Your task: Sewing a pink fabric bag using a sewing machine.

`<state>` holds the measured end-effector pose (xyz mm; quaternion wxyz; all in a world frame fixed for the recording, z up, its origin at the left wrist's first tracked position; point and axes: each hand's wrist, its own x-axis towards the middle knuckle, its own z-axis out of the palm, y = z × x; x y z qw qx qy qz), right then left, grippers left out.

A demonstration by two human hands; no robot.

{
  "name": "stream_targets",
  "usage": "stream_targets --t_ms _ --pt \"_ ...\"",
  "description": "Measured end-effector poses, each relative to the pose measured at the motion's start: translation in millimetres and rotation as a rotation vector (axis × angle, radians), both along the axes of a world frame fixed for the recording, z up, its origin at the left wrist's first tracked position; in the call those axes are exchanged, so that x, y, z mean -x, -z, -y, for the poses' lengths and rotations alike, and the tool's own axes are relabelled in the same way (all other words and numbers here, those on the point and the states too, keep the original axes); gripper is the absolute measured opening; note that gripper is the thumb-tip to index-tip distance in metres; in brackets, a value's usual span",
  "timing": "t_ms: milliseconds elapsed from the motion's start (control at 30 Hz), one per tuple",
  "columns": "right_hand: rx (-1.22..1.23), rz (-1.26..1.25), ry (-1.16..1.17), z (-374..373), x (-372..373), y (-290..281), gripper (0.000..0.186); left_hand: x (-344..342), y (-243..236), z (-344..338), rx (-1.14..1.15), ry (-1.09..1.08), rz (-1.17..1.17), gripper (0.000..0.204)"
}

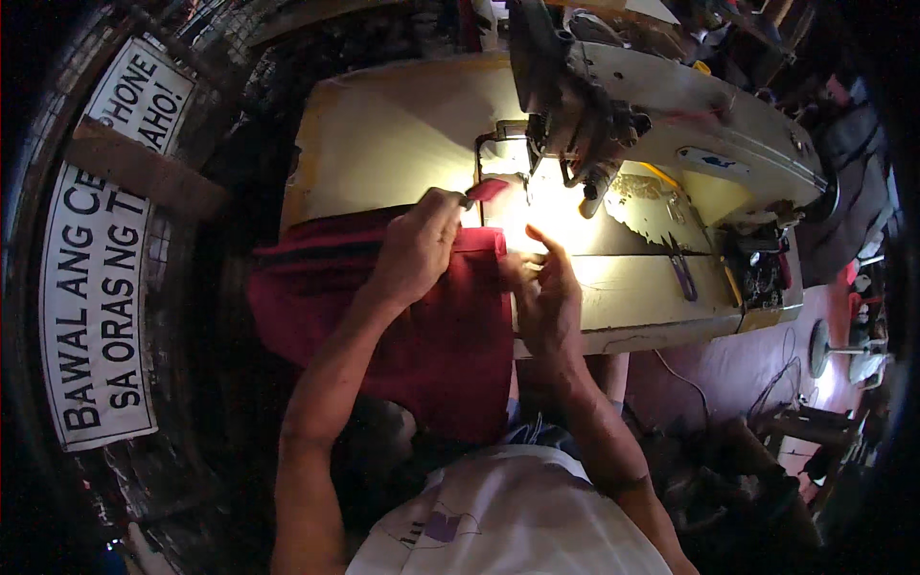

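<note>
Dark red cloth (441, 355) drapes over the left front of the sewing table (383, 105) and hangs down over its near edge toward my lap. My left hand (419, 249) is closed above the cloth's upper part, its fingertips pinching a small red fabric piece (491, 189) that sticks out to the right. Beside the cloth's right edge is my right hand (551, 302), fingers bent and apart, slightly blurred, with nothing visible between them. A sewing machine (709, 115) stands beyond my hands, its lamp lighting the needle area brightly.
Thread snips (683, 273) with a purplish handle lie on the table's right part. A dark tray of small parts (762, 273) sits at the right end. White lettered signs (96, 307) hang at left. A fan (821, 349) and a cable (685, 379) are at right.
</note>
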<state>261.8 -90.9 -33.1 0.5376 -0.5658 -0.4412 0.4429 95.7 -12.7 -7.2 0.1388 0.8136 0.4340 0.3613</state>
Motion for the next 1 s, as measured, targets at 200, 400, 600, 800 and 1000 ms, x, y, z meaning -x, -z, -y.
stream_targets --t_ms 200,400,600,800,1000 --pt "-0.109 0.234 -0.142 27.2 12.0 2.3 0.045 7.8 3.5 7.3 0.054 -0.048 0.108 0.009" --pt "-0.707 0.674 -0.279 23.1 6.4 12.8 0.061 4.1 6.8 4.5 0.128 -0.107 0.149 0.016" --pt "-0.616 0.627 -0.281 19.9 6.1 20.9 0.061 2.1 9.4 3.4 0.074 -0.066 0.199 0.015" --pt "-0.328 0.575 -0.097 -7.3 -16.0 17.8 0.049 6.9 2.4 10.8 0.165 -0.053 0.334 0.012" --pt "-0.424 0.855 -0.531 -37.1 -37.9 15.1 0.048 3.9 -0.3 15.1 0.211 -0.007 0.441 0.011"
